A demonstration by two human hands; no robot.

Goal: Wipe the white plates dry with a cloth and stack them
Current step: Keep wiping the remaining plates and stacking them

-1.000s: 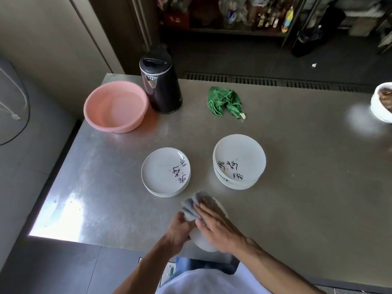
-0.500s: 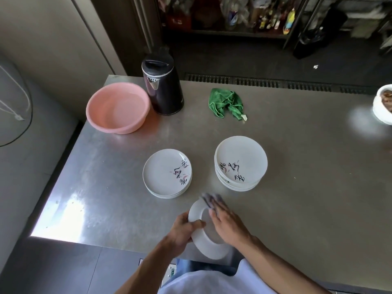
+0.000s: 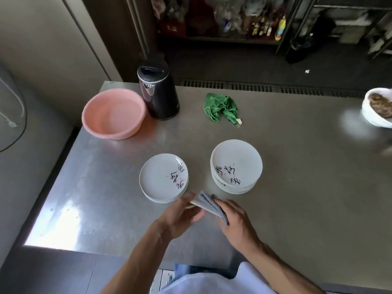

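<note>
Both hands work over the near-middle of the steel table [image 3: 297,187], just inside its near edge. Left hand [image 3: 180,217] is curled around a white plate [image 3: 194,202] held nearly edge-on; only a thin sliver of rim shows between the fingers. Right hand [image 3: 231,219] presses a folded grey cloth [image 3: 210,206] against that plate, fingers closed over the cloth. Plate and cloth sit between the two hands, raised off the surface as far as can be told.

Just beyond the left hand, a low stack of white plates with black brush lettering [image 3: 163,179]; its near rim lies just beside the left fingertips. Just beyond the right hand, a taller stack of the same plates [image 3: 236,165], near but apart from the cloth. A narrow strip of bare steel separates the two stacks.

Open room: broad bare surface to the right of the taller stack and toward the right edge; also bare along the left edge, where a bright glare patch lies at the near-left corner.

Far-left corner: pink basin [image 3: 113,113], with a black electric kettle [image 3: 158,92] touching or just beside it. A crumpled green cloth [image 3: 220,107] lies near the far edge, middle. At the right edge, a white bowl with brown contents [image 3: 377,109], partly cut off.
</note>
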